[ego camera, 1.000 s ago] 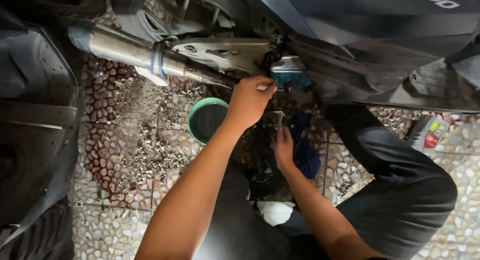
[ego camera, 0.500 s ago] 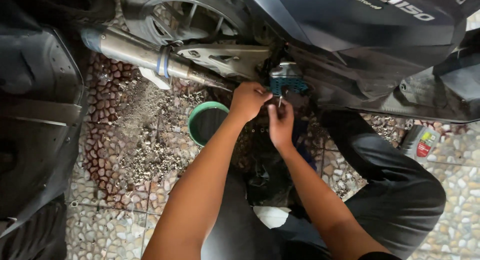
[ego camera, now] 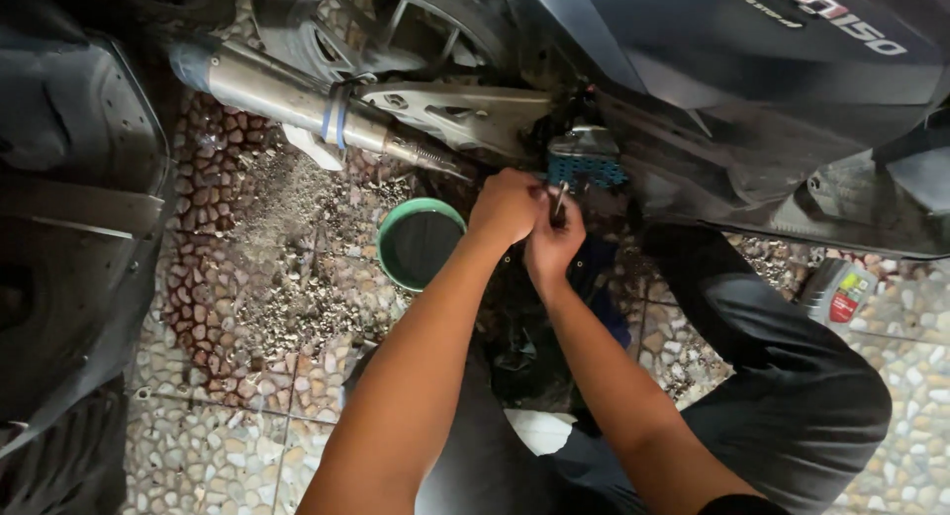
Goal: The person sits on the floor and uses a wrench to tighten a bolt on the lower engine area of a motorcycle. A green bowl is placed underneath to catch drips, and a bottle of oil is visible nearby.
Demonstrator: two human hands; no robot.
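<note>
My left hand (ego camera: 505,206) is closed in a fist just under the dark scooter's belly (ego camera: 752,109). My right hand (ego camera: 552,246) presses against it from below. Between the two hands stands a thin metal tool (ego camera: 560,200), gripped by the fingers of both and pointing up at a blue ribbed part (ego camera: 586,165) under the engine. A green bowl with a dark inside (ego camera: 421,243) sits on the pebbled floor just left of my left wrist. What the tool's tip engages is hidden.
A silver exhaust pipe (ego camera: 287,94) and the rear wheel (ego camera: 386,25) lie up left. Another dark scooter's body (ego camera: 69,228) fills the left edge. A grey oil bottle (ego camera: 836,292) stands at the right. A white rag (ego camera: 539,431) lies between my knees, grit scattered beside it.
My right hand has risen from lower down to meet my left hand at the tool. Both hands now sit slightly closer under the blue part.
</note>
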